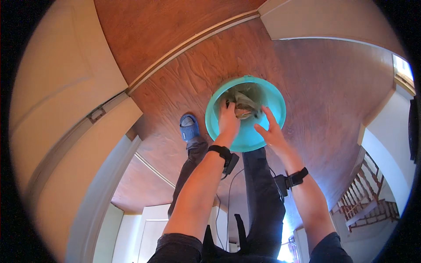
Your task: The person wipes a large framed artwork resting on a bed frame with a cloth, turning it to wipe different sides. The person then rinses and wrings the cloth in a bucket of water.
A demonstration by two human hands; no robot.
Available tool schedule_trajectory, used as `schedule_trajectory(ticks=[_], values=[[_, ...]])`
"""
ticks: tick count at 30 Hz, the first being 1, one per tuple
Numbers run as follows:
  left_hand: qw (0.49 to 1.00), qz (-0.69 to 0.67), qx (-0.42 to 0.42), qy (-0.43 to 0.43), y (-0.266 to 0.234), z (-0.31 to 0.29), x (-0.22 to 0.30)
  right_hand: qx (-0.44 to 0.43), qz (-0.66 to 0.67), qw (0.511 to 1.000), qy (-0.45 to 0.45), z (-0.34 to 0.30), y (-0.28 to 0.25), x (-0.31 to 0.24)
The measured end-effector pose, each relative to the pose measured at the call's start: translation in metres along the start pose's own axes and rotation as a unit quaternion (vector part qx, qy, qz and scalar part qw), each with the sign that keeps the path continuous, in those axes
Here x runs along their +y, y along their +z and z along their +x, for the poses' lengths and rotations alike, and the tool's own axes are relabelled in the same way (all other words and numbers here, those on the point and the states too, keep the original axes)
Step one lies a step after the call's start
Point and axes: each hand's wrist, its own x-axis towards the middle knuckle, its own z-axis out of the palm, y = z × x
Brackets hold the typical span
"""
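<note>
A round turquoise bin (279, 101) stands on the wooden floor in front of me. Inside it lies a crumpled bundle (245, 106) of greyish, see-through plastic with brownish bits; its exact contents are too blurred to make out. My left hand (229, 122) reaches into the bin with its fingers curled against the bundle's left side, the fingertips partly hidden. On the other side, my right hand (274, 133) hangs over the bin's right part, thumb and fingers apart, with nothing between them. Each wrist carries a black strap with a small box.
A blue slipper (189, 127) on my left foot is beside the bin. A cream door (66, 87) and its frame stand at the left, with a raised threshold strip (193, 41) beyond. Wooden stair railings (362, 188) show at the lower right. Thin cables (229, 197) hang near my legs.
</note>
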Motion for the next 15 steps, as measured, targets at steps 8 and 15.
schedule_trajectory(ticks=[8,15], values=[[0.995,0.077,-0.035,-0.045,0.007,-0.005,-0.019,-0.017,0.621,0.593,0.513,-0.004,0.055,-0.032],[0.959,-0.096,-0.098,0.248,-0.04,-0.113,0.034,-0.011,0.769,0.527,0.363,-0.026,0.046,-0.041]])
